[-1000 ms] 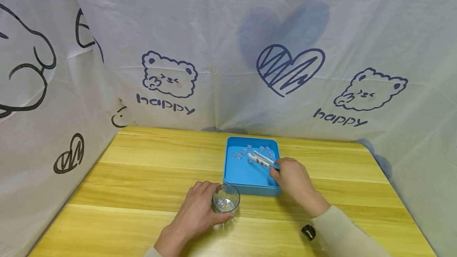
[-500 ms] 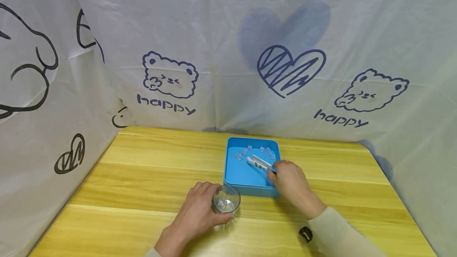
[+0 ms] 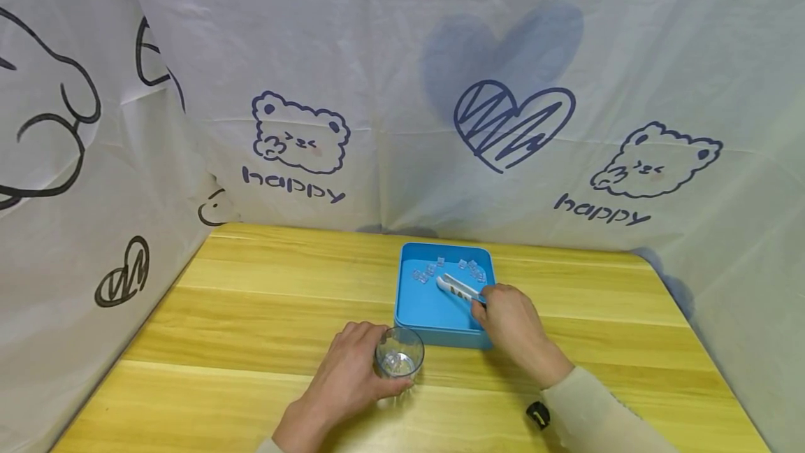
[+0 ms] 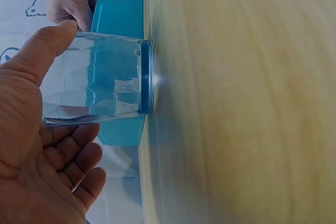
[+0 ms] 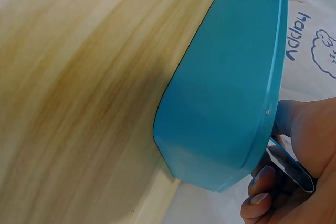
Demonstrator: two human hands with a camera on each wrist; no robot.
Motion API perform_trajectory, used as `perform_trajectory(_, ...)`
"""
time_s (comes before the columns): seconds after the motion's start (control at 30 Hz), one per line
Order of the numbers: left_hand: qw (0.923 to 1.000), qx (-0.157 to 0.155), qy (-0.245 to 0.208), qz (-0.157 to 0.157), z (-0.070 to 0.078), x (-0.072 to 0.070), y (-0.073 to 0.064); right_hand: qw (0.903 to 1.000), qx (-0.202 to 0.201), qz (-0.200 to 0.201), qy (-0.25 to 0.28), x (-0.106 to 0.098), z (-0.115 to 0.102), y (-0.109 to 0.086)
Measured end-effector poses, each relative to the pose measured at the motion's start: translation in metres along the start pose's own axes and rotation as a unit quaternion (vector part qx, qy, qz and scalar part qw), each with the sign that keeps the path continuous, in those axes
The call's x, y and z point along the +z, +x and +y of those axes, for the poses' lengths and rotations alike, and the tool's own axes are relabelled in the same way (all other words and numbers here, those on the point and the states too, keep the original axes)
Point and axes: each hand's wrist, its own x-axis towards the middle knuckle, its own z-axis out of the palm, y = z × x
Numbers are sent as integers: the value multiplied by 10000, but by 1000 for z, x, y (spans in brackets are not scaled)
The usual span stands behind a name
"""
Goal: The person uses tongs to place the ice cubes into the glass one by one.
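My left hand [image 3: 349, 376] holds a clear drinking glass [image 3: 402, 362] upright on the table, thumb on the near side and fingers behind. In the left wrist view, clear cubes [image 4: 126, 92] lie at the bottom of the glass. My right hand [image 3: 512, 320] grips small tongs [image 3: 458, 288] with white arms, reaching over the right wall of a blue square box [image 3: 440, 336]. The white tips are low in the box, apart from the main clusters of clear cubes [image 3: 474, 270]. I cannot tell whether a cube is between the tips.
The box stands on a yellow wood-grain table [image 3: 251, 299], just beyond the glass. A small black object [image 3: 539, 414] lies by the right sleeve [image 3: 597, 407]. White cloth [image 3: 390, 89] with printed bears and hearts hangs behind the table and at its sides.
My right hand and the tongs have shifted slightly toward me; the cube seen under the tips earlier no longer shows. The left hand and the glass stay put.
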Motion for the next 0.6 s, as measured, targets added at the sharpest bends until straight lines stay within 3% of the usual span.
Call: perform_trajectory(0.6,10000,-15,-9,-14,1,-2,-1,9994,-195,203,-206,2,-1,-1)
